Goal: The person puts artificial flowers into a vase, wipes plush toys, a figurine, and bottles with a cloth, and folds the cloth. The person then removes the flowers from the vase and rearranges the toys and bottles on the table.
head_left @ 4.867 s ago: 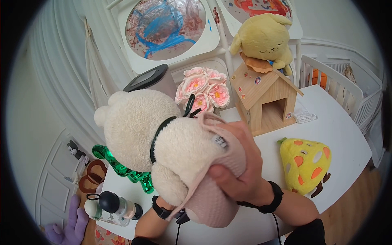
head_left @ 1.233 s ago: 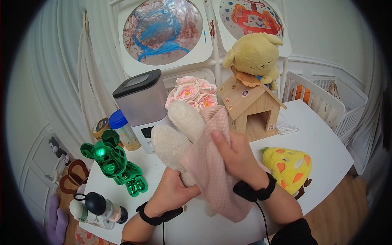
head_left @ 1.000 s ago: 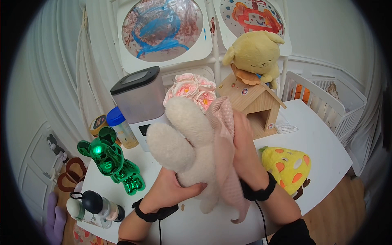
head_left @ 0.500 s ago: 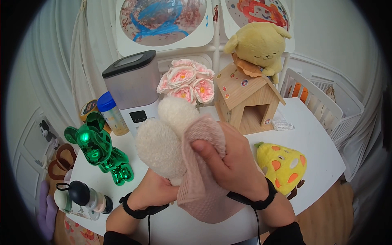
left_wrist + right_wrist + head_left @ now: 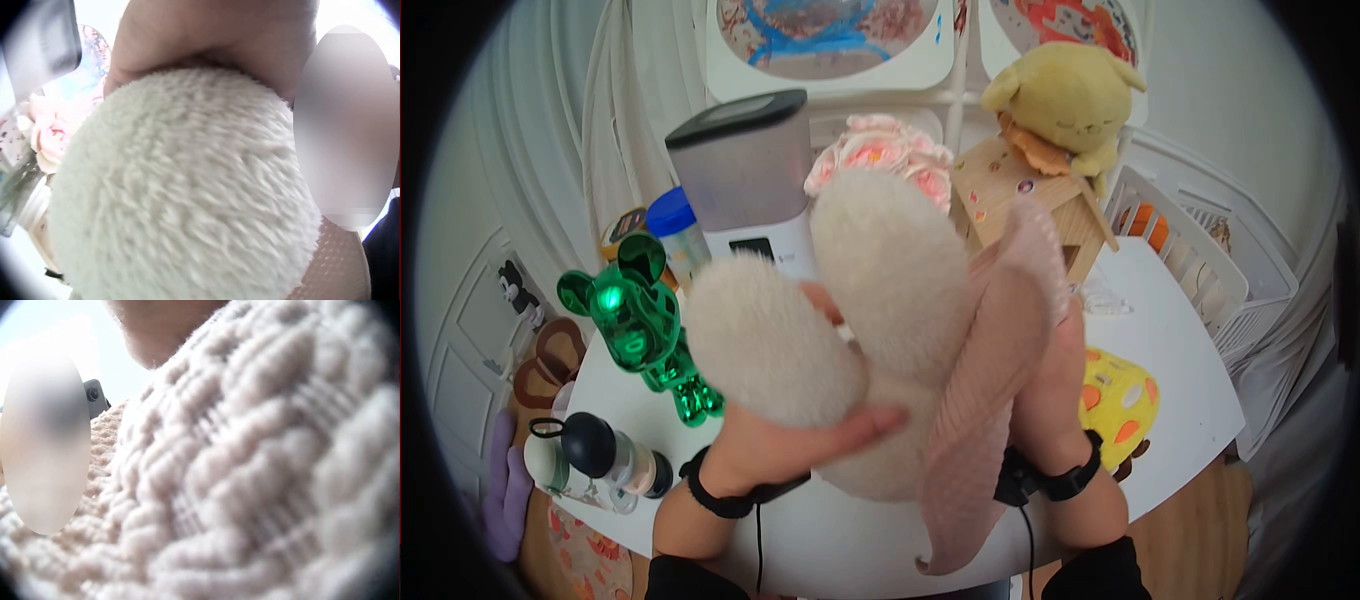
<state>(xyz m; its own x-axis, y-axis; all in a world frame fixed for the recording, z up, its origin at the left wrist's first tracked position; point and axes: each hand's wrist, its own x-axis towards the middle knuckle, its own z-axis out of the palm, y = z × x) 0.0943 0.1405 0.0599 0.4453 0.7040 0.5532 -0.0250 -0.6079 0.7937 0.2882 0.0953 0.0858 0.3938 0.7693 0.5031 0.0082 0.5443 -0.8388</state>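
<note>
A cream plush toy [image 5: 890,280] is held up over the table, two rounded fluffy limbs towards the head camera. My left hand [image 5: 775,450] grips it, thumb across the front and a finger showing between the limbs. Its fur [image 5: 187,181] fills most of the left wrist view beneath the hand [image 5: 212,31]. A pink knitted garment [image 5: 990,400] hangs along the toy's right side, one edge folded out. My right hand [image 5: 1055,395] holds the garment from behind; its fingers are mostly hidden by the cloth. Knit fabric [image 5: 250,469] fills the right wrist view.
On the white table [image 5: 1190,400] stand a shiny green bear figure [image 5: 635,320], bottles [image 5: 605,455], a lidded container [image 5: 745,165], pink flowers [image 5: 875,150] and a wooden house [image 5: 1020,195] topped by a yellow plush dog [image 5: 1070,100]. A yellow spotted plush [image 5: 1120,410] lies at right.
The toy has been turned from head and ribbon showing to limbs showing. Just now it came up closer to the camera; my right thumb went from the garment's front to out of sight.
</note>
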